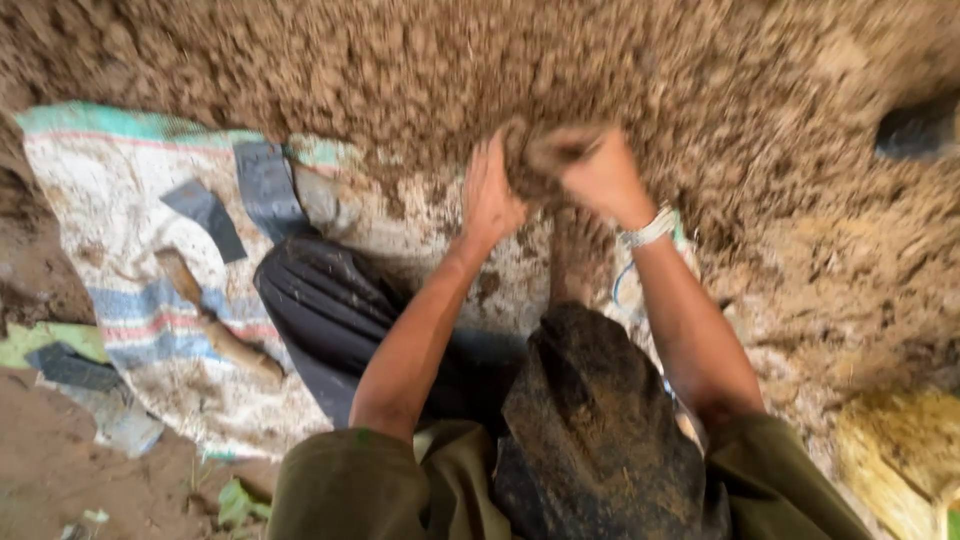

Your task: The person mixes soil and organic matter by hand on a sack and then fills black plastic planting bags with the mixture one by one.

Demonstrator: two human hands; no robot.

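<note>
Nearest the camera, olive sleeves (350, 480) at the bottom edge; dark mud-caked trousers (590, 430) over a raised knee between the forearms, a bare foot (578, 255) beyond it, planted at the edge of the soil. To the left, spread on the ground, a striped cloth sack (120, 250), whitish with blue, pink and green bands, dirty; on it a wooden-handled tool (215, 325) lying slantwise, two grey flat pieces (205, 215) near its upper end, well apart from both hands. Yellow straw-like material (900, 450) at the lower right corner. Farther out, both arms stretched forward; white bracelet (648, 228) on the right wrist. Left hand (490, 195) and right hand (598, 175) close together, fingers curled in around a clump of soil (535, 160), pressing it between them; picture blurred there, exact grip of each finger not clear. Clump held just above the near edge of the soil heap (500, 70); heap brown, crumbly, filling the whole far part of the view. Dark object (915, 130) at the far right edge, kind not made out.
</note>
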